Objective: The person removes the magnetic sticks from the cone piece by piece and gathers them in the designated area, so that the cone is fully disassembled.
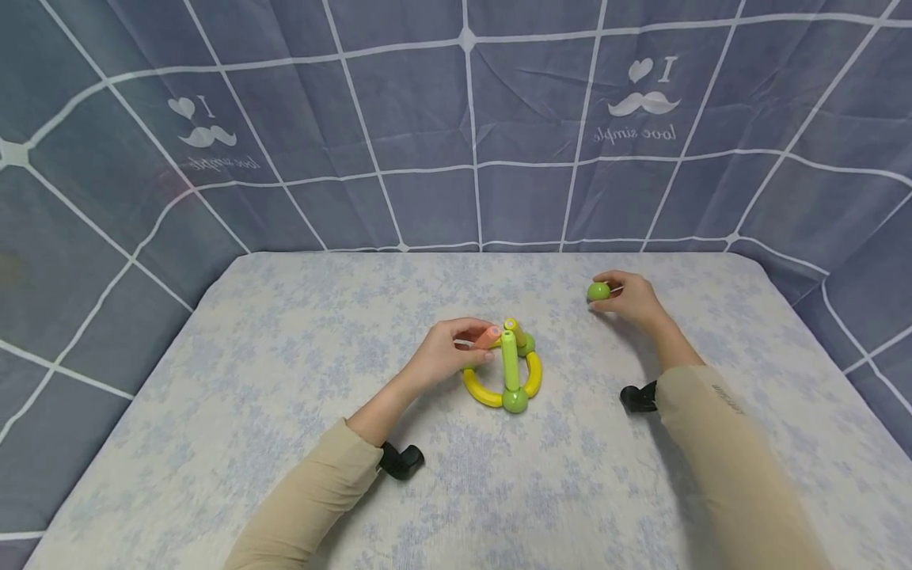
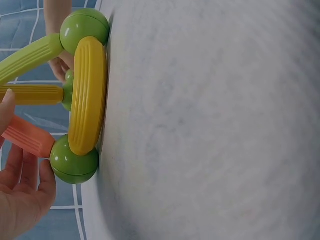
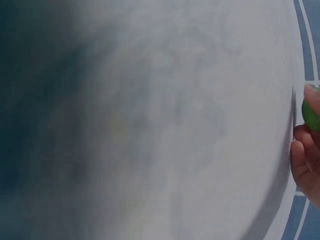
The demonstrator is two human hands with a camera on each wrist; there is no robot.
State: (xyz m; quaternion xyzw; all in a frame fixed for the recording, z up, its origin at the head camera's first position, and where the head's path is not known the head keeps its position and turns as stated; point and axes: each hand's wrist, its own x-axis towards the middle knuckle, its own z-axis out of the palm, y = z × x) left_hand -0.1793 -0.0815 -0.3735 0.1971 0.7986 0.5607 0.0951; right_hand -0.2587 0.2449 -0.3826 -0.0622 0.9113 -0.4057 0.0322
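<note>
"As the fingers of the left hand [image 1: 445, 348] pinch the orange rod [image 1: 488, 338], what do those of the right hand [image 1: 632, 299] show?"

"They grip a loose green ball [image 1: 598, 292], well apart from the yellow ring [image 1: 483, 393] and to its right; whether the ball touches the table [image 1: 556, 475] cannot be told."

"And farther out?"

"The orange rod rises from a corner ball [image 2: 75, 159] on the ring. It, the lime rod [image 1: 510, 364] and the yellow rod [image 1: 516, 328] lean inward, tops close together, uncapped."

"Which step is represented?"

"Probably the gathering of the rods for a common joint. The next move seems to call for bringing the loose ball above the tops, the left hand steadying the orange rod."
</note>
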